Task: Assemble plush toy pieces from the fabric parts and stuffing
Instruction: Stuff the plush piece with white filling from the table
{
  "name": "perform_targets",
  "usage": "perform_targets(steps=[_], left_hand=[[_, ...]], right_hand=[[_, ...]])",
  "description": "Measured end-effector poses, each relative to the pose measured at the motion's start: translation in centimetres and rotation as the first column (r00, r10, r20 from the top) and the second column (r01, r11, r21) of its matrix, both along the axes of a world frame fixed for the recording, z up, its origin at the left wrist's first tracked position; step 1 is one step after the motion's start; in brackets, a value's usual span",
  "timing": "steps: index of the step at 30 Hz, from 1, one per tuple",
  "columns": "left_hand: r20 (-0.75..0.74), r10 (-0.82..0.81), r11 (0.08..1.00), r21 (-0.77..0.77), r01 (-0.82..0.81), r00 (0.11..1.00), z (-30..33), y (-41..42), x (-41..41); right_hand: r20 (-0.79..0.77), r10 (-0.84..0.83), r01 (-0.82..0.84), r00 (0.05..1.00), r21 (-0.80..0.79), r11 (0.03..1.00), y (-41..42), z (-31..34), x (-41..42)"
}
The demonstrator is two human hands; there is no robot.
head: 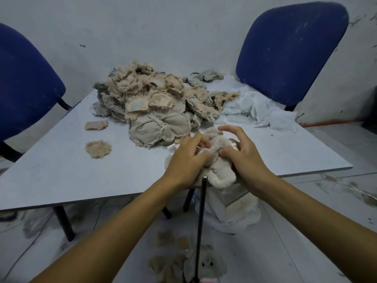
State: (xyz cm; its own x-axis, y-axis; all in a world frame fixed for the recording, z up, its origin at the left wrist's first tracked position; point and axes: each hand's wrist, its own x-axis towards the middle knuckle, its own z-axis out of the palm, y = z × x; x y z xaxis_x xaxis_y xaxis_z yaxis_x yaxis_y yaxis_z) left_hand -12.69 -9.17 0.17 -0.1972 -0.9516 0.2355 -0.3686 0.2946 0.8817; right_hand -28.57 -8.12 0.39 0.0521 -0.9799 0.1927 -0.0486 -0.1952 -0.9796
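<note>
Cream plush toy piece [214,160] held at the near edge of the grey surface [81,176], partly overhanging it, likely so both hands can reach around it. Left hand [187,160] gripping the piece from the left, fingers curled into the pile, probably steadying it or holding an opening. Right hand [242,152] pinching the plush with thumb and forefinger while the other fingers arch up and away, seemingly to keep clear of the working spot. Thin black rod [201,221] standing upright just below the piece, its tip near the fabric; purpose uncertain, perhaps a stuffing stick kept close. Heap of tan and grey fabric parts [155,107] piled behind the hands, within reach as the next supply. Two loose tan pieces [98,137] lying apart on the left. White stuffing or wadding [257,111] spread to the right of the heap. Pale bag [230,213] under the surface edge, and a plush with eyes [208,264] down on the floor, possibly dropped there as done. Two blue chairs [291,52] pushed against the far sides
</note>
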Motion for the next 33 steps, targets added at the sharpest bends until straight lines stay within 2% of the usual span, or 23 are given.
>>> perform_targets(steps=[3,6,9,11,13,15,17,19,22,25,27,29,31,33], left_hand=[[-0.140,-0.062,0.985,0.151,0.083,0.988,0.6,-0.2,0.8],[-0.163,-0.065,0.980,0.174,0.093,0.985,0.9,-0.4,1.9],[-0.036,0.087,0.996,-0.028,-0.088,0.996,0.4,-0.3,1.8],[0.032,0.248,0.951,-0.200,-0.237,0.968,0.2,-0.5,2.0],[0.011,0.332,0.921,-0.217,-0.322,0.943,0.4,-0.9,2.6],[0.022,0.350,0.916,-0.219,-0.337,0.936,0.6,-0.9,2.9],[0.132,0.278,0.947,-0.206,-0.248,0.951,0.4,-0.7,2.3],[0.245,0.086,0.992,-0.111,-0.060,0.966,0.1,-0.6,1.4],[0.154,-0.071,0.995,0.086,0.058,0.985,0.6,-0.9,1.5],[0.154,-0.184,0.978,0.123,0.166,0.971,0.4,-1.0,2.2],[0.165,-0.154,0.987,0.071,0.144,0.974,0.3,-0.8,2.6],[0.116,0.009,0.997,-0.072,-0.001,0.993,0.4,-0.8,2.3],[0.118,0.166,0.959,-0.252,-0.133,0.979,0.5,-0.4,1.6],[0.144,0.211,0.937,-0.311,-0.158,0.967,0.4,-0.2,1.1]], right_hand=[[-0.074,-0.036,0.026,0.997,-0.140,0.990,0.6,0.2,0.8],[-0.052,-0.042,0.031,0.998,-0.201,0.979,1.3,0.5,1.6],[-0.110,-0.022,-0.011,0.994,-0.288,0.957,1.7,1.2,1.8],[-0.100,-0.014,-0.022,0.995,-0.351,0.936,1.9,1.7,2.0],[-0.249,-0.117,0.000,0.961,-0.425,0.905,1.9,1.6,1.9],[-0.362,-0.113,-0.017,0.925,-0.336,0.942,1.5,1.1,1.3],[-0.378,0.015,-0.074,0.926,-0.141,0.987,0.8,0.5,0.8],[-0.468,0.025,-0.106,0.883,-0.147,0.983,0.2,0.0,0.6],[-0.494,-0.013,-0.094,0.869,-0.192,0.977,-0.4,-0.2,0.6],[-0.396,-0.007,-0.053,0.918,-0.141,0.989,-1.0,-0.4,0.2],[-0.335,-0.005,-0.040,0.942,-0.126,0.991,-1.1,-0.3,0.2],[-0.285,0.027,-0.069,0.958,-0.135,0.988,-0.9,-0.3,0.7],[-0.251,0.047,-0.088,0.967,-0.154,0.984,-0.5,-0.3,1.2],[-0.254,0.052,-0.099,0.966,-0.175,0.980,-0.3,-0.2,1.2]])
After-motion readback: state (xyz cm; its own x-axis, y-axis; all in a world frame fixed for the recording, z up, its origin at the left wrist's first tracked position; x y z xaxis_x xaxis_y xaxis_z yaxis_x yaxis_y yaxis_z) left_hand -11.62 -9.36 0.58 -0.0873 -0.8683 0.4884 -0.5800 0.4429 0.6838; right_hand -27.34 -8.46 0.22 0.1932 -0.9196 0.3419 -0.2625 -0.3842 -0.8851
